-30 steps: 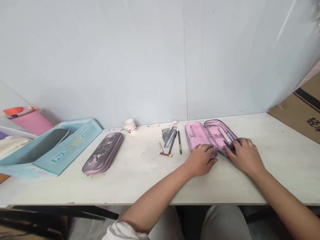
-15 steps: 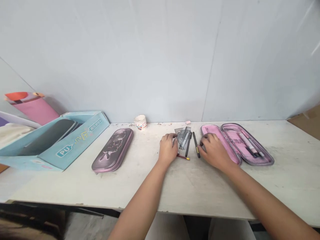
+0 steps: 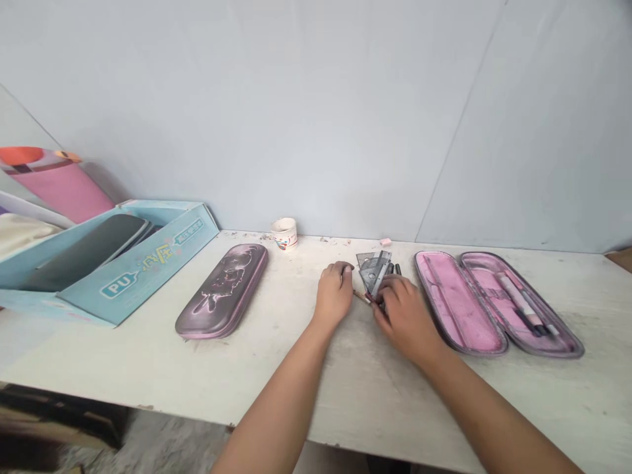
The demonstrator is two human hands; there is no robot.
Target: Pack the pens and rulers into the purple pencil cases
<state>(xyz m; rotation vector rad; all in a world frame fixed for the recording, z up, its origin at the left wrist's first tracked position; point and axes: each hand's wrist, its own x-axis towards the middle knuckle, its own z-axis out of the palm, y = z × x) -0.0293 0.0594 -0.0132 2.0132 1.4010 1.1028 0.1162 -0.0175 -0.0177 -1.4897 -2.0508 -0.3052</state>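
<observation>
Grey translucent plastic set squares (image 3: 374,271) lie overlapping on the worktop (image 3: 276,368), light and stiff, best lifted by an edge; my right fingers (image 3: 395,293) curl over them, whether gripping I cannot tell, my left hand (image 3: 334,294) curled just beside.

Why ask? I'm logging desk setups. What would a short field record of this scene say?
Left hand: beside the transparent set squares
Right hand: over the dark pens by the set squares; grip hidden
Open case: pink-lined pencil case, white pens inside
Closed case: purple pencil case
Also on the table: paper cup, pink eraser, light blue box
</observation>
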